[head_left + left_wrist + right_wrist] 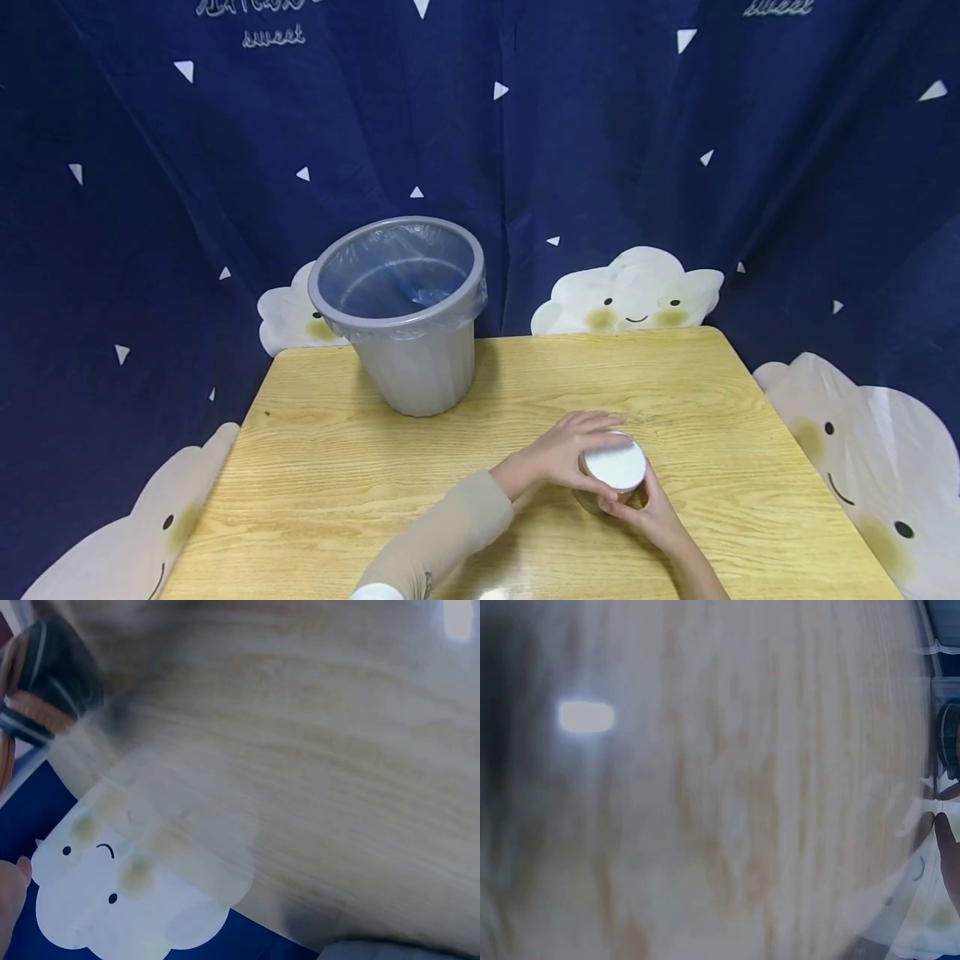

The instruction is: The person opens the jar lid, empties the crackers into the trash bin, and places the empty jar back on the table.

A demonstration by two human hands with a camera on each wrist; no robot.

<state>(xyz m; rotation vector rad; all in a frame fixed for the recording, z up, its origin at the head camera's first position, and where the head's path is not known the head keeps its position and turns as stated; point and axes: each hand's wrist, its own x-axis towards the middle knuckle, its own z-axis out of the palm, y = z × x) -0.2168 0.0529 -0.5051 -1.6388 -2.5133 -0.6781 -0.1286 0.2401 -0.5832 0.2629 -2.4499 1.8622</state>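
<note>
A jar with a round white lid (pixel 617 463) stands over the right half of the table. Its see-through body (pixel 590 502) is mostly hidden by the hands. My left hand (pixel 567 451) grips the lid, with the fingers over its far side and the thumb along its near side. Lower down, my right hand (pixel 654 515) holds the jar from the right. In the left wrist view the jar (pixel 64 671) is a dark, blurred shape at the upper left. The right wrist view catches only part of a hand (pixel 951 859) at its right edge.
A grey trash bin (pixel 420 375) lined with a clear bag stands at the back left of the wooden table (pixel 337 467). Behind the table hangs a dark blue curtain (pixel 600 167) printed with clouds and white triangles.
</note>
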